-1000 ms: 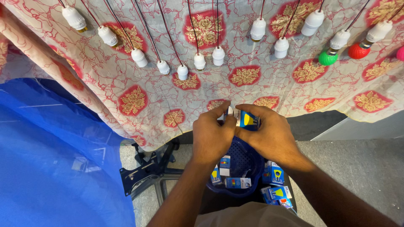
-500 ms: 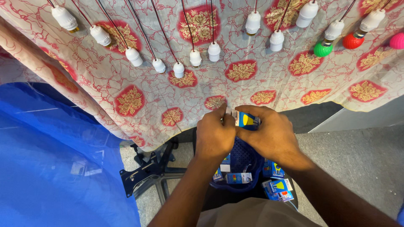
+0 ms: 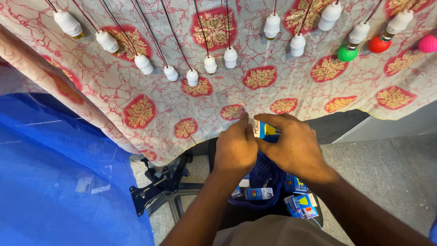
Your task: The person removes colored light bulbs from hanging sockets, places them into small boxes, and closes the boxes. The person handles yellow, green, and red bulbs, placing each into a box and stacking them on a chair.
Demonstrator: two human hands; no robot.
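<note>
Both the left hand (image 3: pixel 236 148) and right hand (image 3: pixel 295 146) pinch a small glossy cardboard box (image 3: pixel 265 130), fingers clamped together. Below the grip sits a dark mesh basket (image 3: pixel 261 175); above it hangs patterned cloth (image 3: pixel 227 91).

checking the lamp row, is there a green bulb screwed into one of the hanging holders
Yes, a green bulb sits in a white holder on the right of the row, next to a red bulb.

Patterned cloth (image 3: pixel 136 114), hanging white sockets (image 3: pixel 170 73)

Cream cloth (image 3: pixel 291 98) with red veining and red-gold floral medallions; white lamp holders (image 3: pixel 210 64) on dark wires; one green bulb (image 3: pixel 347 53), one red bulb (image 3: pixel 378 44); blue-yellow small box (image 3: pixel 265 131); blue plastic sheet (image 3: pixel 54 182)
</note>
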